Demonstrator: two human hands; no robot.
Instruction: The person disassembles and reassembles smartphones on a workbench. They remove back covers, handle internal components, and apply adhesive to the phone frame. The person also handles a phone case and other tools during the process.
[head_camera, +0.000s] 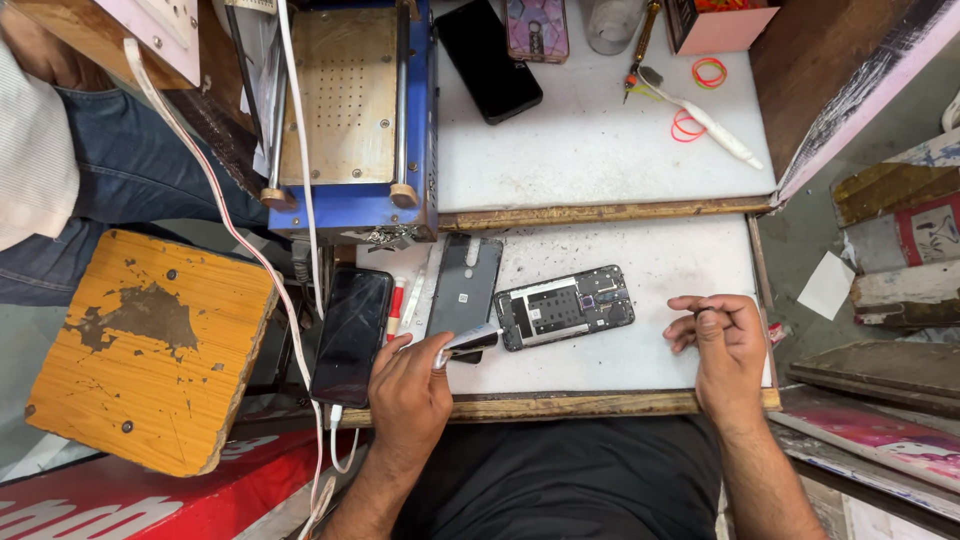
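An opened phone (565, 306) lies on the white work board (680, 260), its circuit board and battery area showing. A dark back cover (464, 285) lies just left of it. My left hand (410, 385) grips a thin grey and white tool (468, 341) whose tip rests near the lower end of the back cover. My right hand (722, 340) rests at the right of the board, fingers curled, pinching something very small that I cannot make out. A black phone (351, 333) on a white cable lies at the left of my left hand.
A blue machine with a perforated metal plate (350, 110) stands at the back left. On the upper shelf lie a black phone (488, 58), a patterned phone case (537, 28), a white toothbrush (712, 125), rubber bands (709, 72) and a screwdriver (642, 45). A worn yellow stool (150, 350) stands left.
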